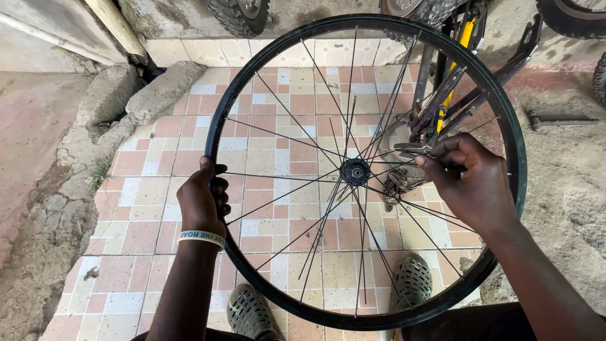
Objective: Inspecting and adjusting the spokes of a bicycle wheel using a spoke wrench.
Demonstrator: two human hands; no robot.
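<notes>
A black bicycle wheel rim [252, 69] with thin metal spokes and a black hub [355, 172] stands upright in front of me. My left hand [202, 199], with a white wristband, grips the rim on its left side. My right hand [470, 180] reaches through the right half of the wheel, fingers pinched on a small metal tool [410, 149] among the spokes next to the hub. Some spokes hang loose and crossed below the hub.
Tiled floor [278, 158] of pink and cream squares lies under the wheel. A yellow and black bicycle frame [451, 82] stands behind at upper right. Tyres [237, 14] sit at the top edge. Broken concrete [107, 101] borders the left. My feet in grey perforated clogs [249, 312] show below.
</notes>
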